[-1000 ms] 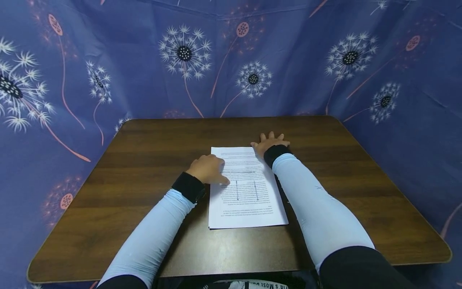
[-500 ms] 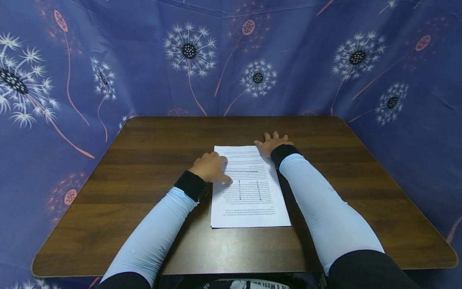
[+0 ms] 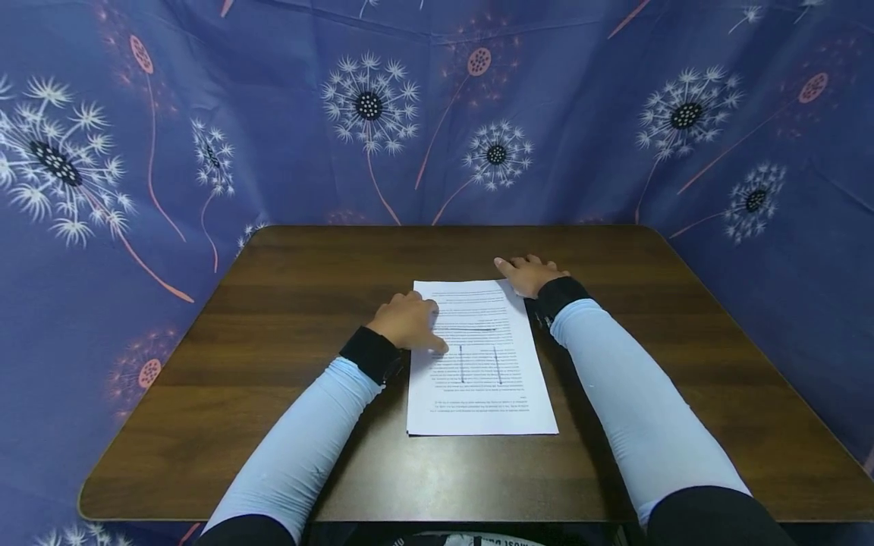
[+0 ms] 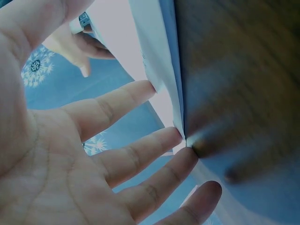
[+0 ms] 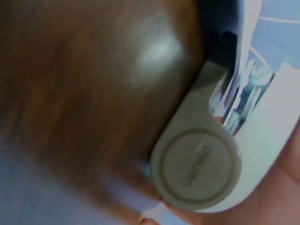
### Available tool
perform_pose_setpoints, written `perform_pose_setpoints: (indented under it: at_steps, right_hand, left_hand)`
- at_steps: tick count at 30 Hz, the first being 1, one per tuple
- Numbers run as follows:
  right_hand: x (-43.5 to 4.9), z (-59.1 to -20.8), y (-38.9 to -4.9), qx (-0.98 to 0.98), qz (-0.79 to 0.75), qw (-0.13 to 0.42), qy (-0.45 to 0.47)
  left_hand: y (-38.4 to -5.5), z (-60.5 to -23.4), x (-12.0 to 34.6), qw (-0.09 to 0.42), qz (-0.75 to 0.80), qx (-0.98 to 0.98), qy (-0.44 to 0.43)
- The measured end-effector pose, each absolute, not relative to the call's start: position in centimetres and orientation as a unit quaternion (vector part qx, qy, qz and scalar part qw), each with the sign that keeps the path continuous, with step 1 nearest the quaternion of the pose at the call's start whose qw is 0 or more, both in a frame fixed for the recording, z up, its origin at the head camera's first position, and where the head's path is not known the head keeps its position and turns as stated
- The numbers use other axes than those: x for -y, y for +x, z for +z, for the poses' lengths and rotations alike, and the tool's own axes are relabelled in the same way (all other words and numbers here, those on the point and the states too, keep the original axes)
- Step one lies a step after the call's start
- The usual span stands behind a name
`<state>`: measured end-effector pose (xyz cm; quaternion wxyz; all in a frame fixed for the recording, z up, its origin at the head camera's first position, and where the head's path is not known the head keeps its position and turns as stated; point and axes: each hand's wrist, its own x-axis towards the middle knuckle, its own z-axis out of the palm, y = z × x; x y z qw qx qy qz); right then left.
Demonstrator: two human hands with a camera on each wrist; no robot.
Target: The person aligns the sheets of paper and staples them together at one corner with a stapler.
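A stack of printed sheets (image 3: 471, 390) lies on the table. My left hand (image 3: 408, 322) is at its left edge, thumb over the top sheet. In the left wrist view its fingers (image 4: 136, 157) stretch out straight, with fingertips touching the paper edge (image 4: 157, 42). At the far right corner of the stack, my right hand (image 3: 534, 274) holds a white stapler (image 5: 201, 164). The right wrist view shows the stapler's round hinge side and metal inside, with the sheets' edge between its two arms. From the head view the stapler is mostly hidden below the hand.
The brown wooden table (image 3: 683, 379) has rounded corners and extends on both sides of the sheets. Behind it hangs a blue curtain (image 3: 580, 114) with dandelion prints. The table's front edge is close to the body.
My right hand's spread fingers have drawn in, and the hand has turned at the corner. The left hand keeps its place on the sheets. The head view has shifted slightly.
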<state>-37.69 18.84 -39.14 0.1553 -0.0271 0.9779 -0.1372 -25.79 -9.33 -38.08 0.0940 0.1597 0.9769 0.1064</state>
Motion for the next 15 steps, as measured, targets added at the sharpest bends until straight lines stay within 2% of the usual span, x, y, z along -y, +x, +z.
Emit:
perform_pose_setpoints:
  at_steps: [7,15]
  right_hand:
    - [-20.6,-38.8,-37.5,-0.968,-0.199,0.132,-0.072]
    - [-22.3,-37.6,-34.8,-0.969,-0.182,0.03,-0.162]
  left_hand:
    - [-25.7,-38.1,9.0,0.098,0.112,-0.977,0.155]
    - [-25.6,-38.0,9.2,0.095,0.114,-0.977,0.153]
